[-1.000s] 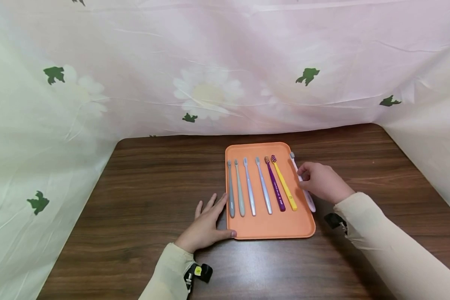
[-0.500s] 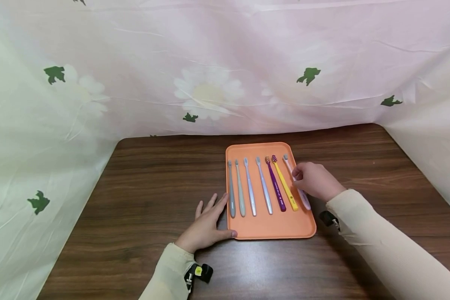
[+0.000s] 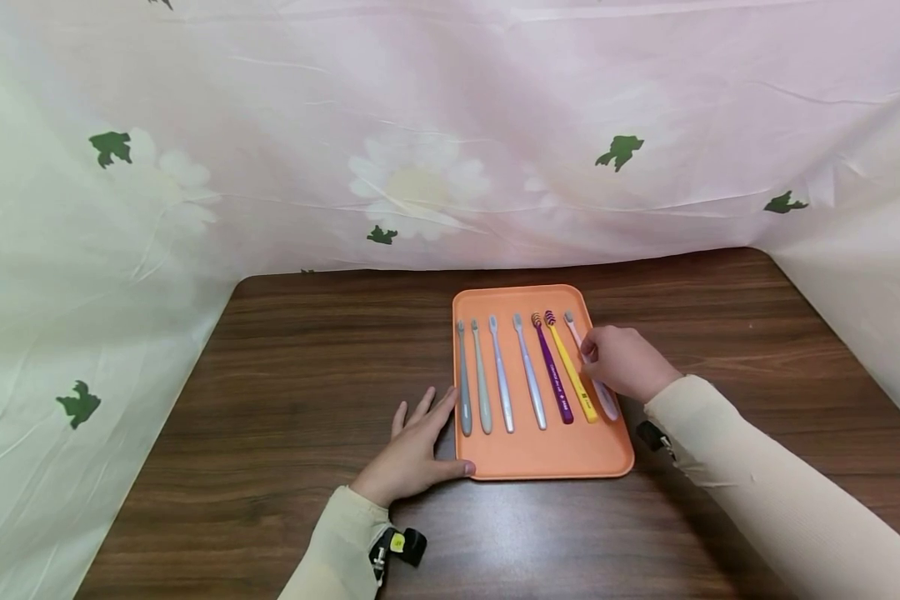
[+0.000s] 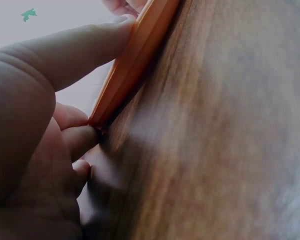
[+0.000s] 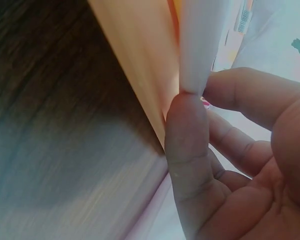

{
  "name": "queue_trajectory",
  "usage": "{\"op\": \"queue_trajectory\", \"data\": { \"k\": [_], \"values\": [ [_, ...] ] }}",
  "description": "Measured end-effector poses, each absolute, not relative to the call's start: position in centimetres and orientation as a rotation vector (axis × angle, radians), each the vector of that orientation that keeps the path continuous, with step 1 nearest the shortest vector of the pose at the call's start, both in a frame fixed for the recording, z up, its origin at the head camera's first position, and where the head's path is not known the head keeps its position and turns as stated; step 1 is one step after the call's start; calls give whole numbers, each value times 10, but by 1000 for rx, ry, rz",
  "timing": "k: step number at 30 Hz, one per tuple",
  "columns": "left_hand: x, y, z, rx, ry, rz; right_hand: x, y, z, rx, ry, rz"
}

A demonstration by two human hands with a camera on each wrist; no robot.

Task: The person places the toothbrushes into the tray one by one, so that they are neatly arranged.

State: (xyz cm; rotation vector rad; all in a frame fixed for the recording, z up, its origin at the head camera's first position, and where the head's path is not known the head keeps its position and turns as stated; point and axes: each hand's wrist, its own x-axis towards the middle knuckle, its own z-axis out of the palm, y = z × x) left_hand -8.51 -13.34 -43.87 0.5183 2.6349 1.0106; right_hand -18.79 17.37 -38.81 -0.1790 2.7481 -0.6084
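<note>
An orange tray (image 3: 540, 458) holds a row of toothbrushes, heads toward the back. My right hand (image 3: 630, 360) pinches a pale pink toothbrush (image 3: 607, 403) between thumb and fingers, inside the tray's right edge. The right wrist view shows its whitish handle (image 5: 200, 45) at my fingertips. To its left lie a yellow toothbrush (image 3: 572, 371) and a purple toothbrush (image 3: 552, 371). My left hand (image 3: 412, 457) rests spread at the tray's lower left, thumb on the front rim and fingers at the left rim, as the left wrist view also shows.
Farther left in the tray lie two bluish-silver toothbrushes, a pale green-grey toothbrush (image 3: 482, 379) and a dark grey toothbrush (image 3: 464, 392). The tray stands on a dark wooden table (image 3: 307, 375). A flowered cloth (image 3: 420, 125) hangs behind it and along both sides.
My right hand has brought the pale pink toothbrush leftward from over the tray's right edge to beside the yellow one. My left hand has stayed at the tray.
</note>
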Motion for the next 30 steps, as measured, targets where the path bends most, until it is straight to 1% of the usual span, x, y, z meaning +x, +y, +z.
{"op": "queue_trajectory", "data": {
  "k": [30],
  "values": [
    [-85, -133, -438, 511, 2639, 1005, -188, 167, -392, -185, 2748, -537]
  ]
}}
